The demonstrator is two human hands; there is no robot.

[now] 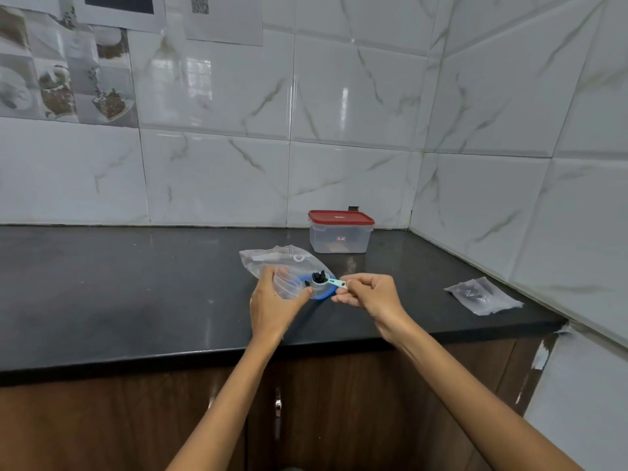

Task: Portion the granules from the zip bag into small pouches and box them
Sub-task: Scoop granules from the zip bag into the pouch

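Note:
A clear zip bag (272,260) with a blue edge lies on the black counter (136,283). My left hand (272,307) holds a small clear pouch (287,283) open just in front of the bag. My right hand (370,294) pinches the handle of a small pale green scoop (326,282). The scoop carries dark granules and hovers at the pouch's mouth. A clear plastic box (339,237) with a red lid stands behind, against the wall.
Small pouches (482,295) with dark contents lie at the right of the counter near the side wall. Tiled walls close off the back and the right. Brown cabinet doors (306,402) sit below the counter edge.

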